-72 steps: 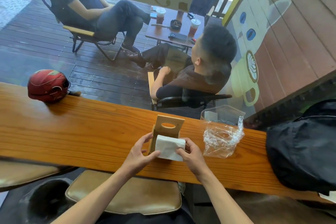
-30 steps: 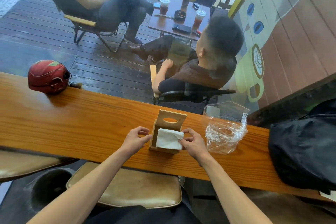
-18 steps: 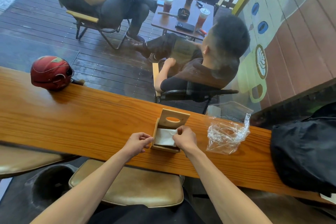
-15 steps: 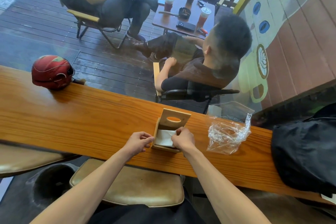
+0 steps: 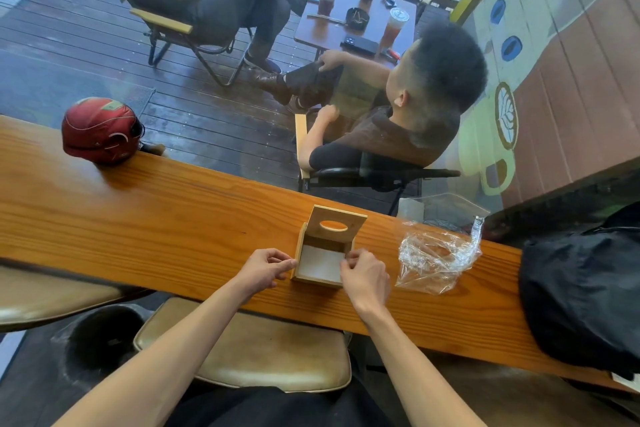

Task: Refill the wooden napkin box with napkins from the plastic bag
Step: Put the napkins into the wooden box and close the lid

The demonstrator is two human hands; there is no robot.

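Note:
The wooden napkin box (image 5: 317, 282) stands on the counter with its slotted lid (image 5: 349, 218) tilted up and back. A white stack of napkins (image 5: 320, 263) lies flat inside it. My left hand (image 5: 265, 269) has curled fingers, and its thumb and forefinger tips pinch the box's left wall. My right hand (image 5: 365, 276) is curled at the box's right wall, fingertips pinching that rim beside the napkins. The clear plastic bag (image 5: 436, 256) lies crumpled and flat on the counter just right of the box, apart from both hands.
The long wooden counter (image 5: 173, 218) runs against a window. A red helmet (image 5: 100, 130) sits at its far left. A black backpack (image 5: 585, 288) fills the right end. A stool seat (image 5: 249, 347) is below me. Outside, two people sit at a small table.
The napkin stack went from my two hands down into the box. My right hand pressed it in, then drew back to the right rim. My left hand stayed at the left wall.

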